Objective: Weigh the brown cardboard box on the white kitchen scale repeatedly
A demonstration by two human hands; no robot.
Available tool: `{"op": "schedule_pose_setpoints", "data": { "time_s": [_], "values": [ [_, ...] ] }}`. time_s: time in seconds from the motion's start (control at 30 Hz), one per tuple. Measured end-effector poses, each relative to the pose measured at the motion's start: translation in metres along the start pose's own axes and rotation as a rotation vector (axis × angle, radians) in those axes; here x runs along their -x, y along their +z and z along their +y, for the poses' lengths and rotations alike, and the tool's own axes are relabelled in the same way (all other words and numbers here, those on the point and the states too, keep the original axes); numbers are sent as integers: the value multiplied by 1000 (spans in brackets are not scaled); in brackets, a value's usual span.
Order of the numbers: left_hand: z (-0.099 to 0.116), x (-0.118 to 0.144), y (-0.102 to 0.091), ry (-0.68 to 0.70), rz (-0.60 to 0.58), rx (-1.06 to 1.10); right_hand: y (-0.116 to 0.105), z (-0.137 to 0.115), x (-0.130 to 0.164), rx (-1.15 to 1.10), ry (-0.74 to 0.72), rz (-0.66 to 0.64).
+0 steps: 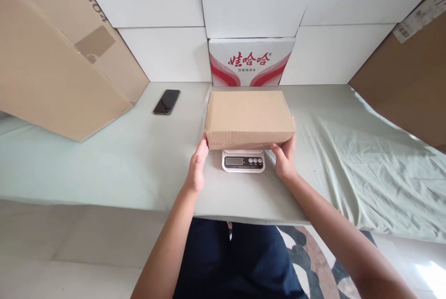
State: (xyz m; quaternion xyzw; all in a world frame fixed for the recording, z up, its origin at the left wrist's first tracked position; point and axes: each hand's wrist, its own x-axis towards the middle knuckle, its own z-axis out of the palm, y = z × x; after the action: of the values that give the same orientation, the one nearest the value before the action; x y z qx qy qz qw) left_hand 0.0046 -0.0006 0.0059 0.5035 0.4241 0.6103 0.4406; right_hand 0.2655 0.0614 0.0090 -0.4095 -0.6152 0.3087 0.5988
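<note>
A closed brown cardboard box (249,112) is over a small white digital kitchen scale (243,162); whether it rests on the scale's platform is hidden. The scale's display and several round buttons show in front of the box. My left hand (198,164) lies along the box's left side near the front corner, its fingers partly hidden behind it. Around the right front corner is my right hand (286,156), thumb on the front face and fingers along the right side. Both hands hold the box between them.
A black smartphone (167,102) lies on the pale green cloth (132,164) to the left. Behind stands a white and red carton (251,59) against white panels (163,52). Large cardboard pieces flank the table at left (66,66) and right (407,73).
</note>
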Motion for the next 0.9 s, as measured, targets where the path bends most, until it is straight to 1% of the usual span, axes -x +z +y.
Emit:
{"op": "schedule_pose_setpoints", "data": {
  "time_s": [0.2,0.4,0.5,0.6,0.7,0.9],
  "values": [
    [-1,0,-1,15,-14,17,0,1,0,-13,1,9],
    [3,-1,3,8,-6,7,0,1,1,-7,9,13],
    [6,-3,2,41,21,18,-2,2,0,-20,-3,35],
    [7,-6,-1,117,111,75,-5,5,-3,-72,2,112],
    [7,-10,-5,152,173,118,-8,6,-7,-152,67,213],
    [6,-11,-6,143,181,138,-7,-1,-17,-311,270,373]
  ]
}}
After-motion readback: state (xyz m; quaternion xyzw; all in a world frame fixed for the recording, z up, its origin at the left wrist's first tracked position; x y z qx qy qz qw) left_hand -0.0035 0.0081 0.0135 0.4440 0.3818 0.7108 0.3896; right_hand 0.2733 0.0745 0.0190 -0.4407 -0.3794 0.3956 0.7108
